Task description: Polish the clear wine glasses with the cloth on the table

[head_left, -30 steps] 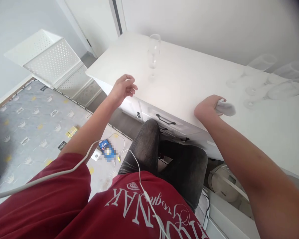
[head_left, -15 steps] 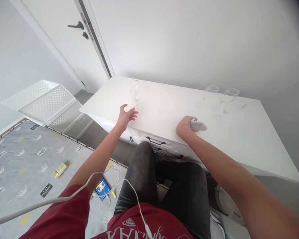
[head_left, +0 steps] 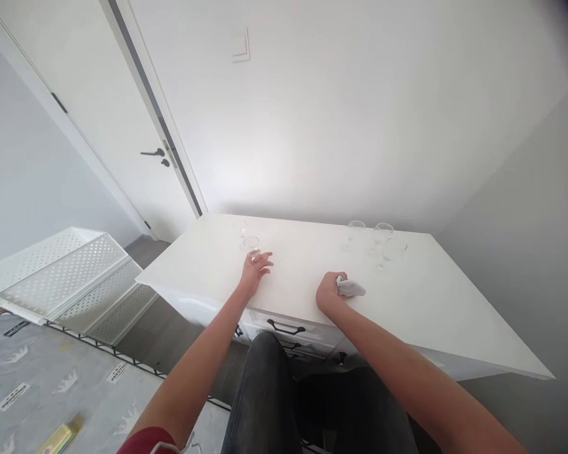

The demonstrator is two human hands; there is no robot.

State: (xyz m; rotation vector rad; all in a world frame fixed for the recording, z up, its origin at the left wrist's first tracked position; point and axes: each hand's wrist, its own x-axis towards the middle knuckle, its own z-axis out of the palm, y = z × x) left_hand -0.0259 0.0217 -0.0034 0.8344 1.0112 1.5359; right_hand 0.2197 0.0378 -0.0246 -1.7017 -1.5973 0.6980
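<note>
My left hand (head_left: 257,268) is at a clear glass (head_left: 250,243) on the left part of the white dresser top (head_left: 293,252); its fingers are apart and overlap the lower part of the glass, and whether they touch it I cannot tell. Another faint glass (head_left: 243,227) shows just behind. My right hand (head_left: 329,290) rests near the front edge, closed round a white cloth (head_left: 351,289) that sticks out to the right. Several clear glasses, among them one at the back (head_left: 383,228) and one nearer (head_left: 394,249), are beyond the right hand.
Black-handled drawers (head_left: 286,328) front the dresser, close to my knees. A white perforated rack (head_left: 76,277) stands at the left, above a patterned grey mattress (head_left: 42,384) with a yellow box (head_left: 59,438). Behind are a wall and a white door (head_left: 108,113).
The view has tilted up, so the dresser sits lower in the picture. My left hand has moved forward to the glass. My right hand still holds the cloth.
</note>
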